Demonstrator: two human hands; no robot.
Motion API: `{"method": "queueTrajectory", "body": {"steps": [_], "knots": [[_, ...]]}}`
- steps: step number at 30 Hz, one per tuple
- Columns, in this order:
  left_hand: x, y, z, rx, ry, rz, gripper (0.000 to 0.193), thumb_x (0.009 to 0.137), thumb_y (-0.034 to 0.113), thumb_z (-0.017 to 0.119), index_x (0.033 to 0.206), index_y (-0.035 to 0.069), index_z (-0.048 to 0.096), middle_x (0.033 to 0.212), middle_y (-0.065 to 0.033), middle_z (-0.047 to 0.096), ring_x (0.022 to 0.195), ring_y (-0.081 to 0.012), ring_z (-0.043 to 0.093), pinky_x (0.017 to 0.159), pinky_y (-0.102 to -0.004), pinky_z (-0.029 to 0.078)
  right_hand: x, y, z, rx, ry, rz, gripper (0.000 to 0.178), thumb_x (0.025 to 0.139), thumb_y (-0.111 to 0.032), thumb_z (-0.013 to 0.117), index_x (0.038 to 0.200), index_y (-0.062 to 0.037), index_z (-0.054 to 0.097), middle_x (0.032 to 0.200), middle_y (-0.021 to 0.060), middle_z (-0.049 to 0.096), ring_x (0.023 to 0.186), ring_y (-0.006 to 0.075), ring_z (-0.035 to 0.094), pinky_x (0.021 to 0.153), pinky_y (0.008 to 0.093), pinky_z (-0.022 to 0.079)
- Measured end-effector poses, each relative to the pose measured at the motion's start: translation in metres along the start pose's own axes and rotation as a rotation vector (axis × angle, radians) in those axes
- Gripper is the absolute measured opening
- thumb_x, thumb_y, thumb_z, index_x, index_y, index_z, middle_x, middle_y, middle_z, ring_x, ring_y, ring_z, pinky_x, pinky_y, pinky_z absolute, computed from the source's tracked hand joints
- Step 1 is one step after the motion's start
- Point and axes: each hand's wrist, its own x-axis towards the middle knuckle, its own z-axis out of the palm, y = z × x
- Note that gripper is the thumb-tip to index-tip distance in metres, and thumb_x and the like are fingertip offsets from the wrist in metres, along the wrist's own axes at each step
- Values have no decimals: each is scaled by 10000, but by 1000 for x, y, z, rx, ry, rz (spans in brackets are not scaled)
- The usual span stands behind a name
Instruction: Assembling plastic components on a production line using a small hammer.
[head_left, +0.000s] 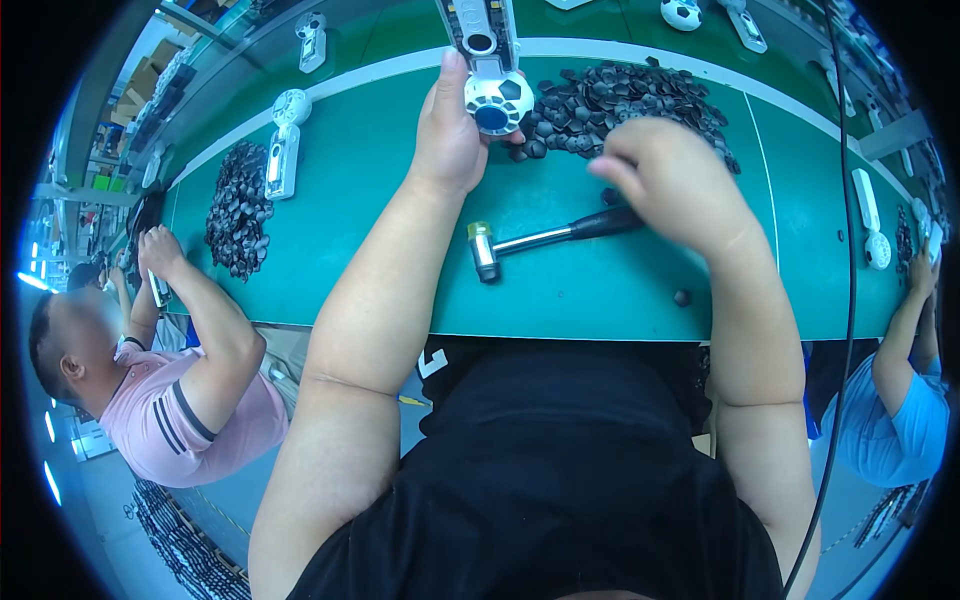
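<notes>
My left hand (447, 135) is closed around a white handheld device (498, 92), which stands roughly upright at the far edge of the table. Its near end is round, with a black-and-white football pattern and a dark blue disc; its long body runs out of the picture. Over the near right side of a heap of small black pieces (635, 100) is my right hand (675, 185), slightly blurred, fingers curled in and thumb towards them. Whatever they may hold is hidden. Below it lies a mallet (535, 238) with a metal head, yellow face and black grip.
On the green table (560, 305) a loose black piece (682, 297) lies near the front edge. To the left are another black heap (240, 210) and a similar white device (283, 150). Co-workers sit at both sides. A black cable (848, 250) hangs down at right.
</notes>
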Motion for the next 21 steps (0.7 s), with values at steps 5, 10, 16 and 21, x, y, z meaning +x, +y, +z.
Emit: {"method": "queueTrajectory", "body": {"steps": [5, 10, 16, 21], "knots": [[-2, -1, 5, -18, -2, -40, 687, 1042, 666, 320, 1312, 74, 541, 1153, -121, 691, 1025, -239, 708, 620, -340, 572, -1, 14, 0, -74, -131, 198, 183, 887, -193, 725, 893, -16, 677, 855, 154, 649, 859, 351, 646, 773, 464, 521], [-3, -3, 7, -75, 0, -9, 654, 1042, 634, 389, 1250, 46, 584, 1052, -105, 712, 882, -186, 712, 588, -305, 585, -5, 16, 12, -60, -225, 63, 178, 872, -176, 735, 877, -14, 660, 845, 148, 644, 857, 348, 641, 772, 450, 519], [-4, 0, 4, -27, -29, -38, 604, 1062, 594, 355, 1329, 81, 531, 1150, -124, 697, 1008, -229, 717, 612, -320, 578, 2, 6, 11, 29, -231, 29, 145, 876, -139, 714, 870, -17, 636, 817, 150, 649, 817, 335, 651, 728, 435, 514], [-5, 1, 9, -82, 24, -23, 622, 1032, 609, 450, 1181, 28, 613, 963, -96, 715, 783, -152, 701, 565, -287, 582, 6, 0, 10, 120, -196, 97, 124, 879, -123, 702, 902, -15, 645, 780, 144, 664, 741, 320, 659, 684, 418, 517]]}}
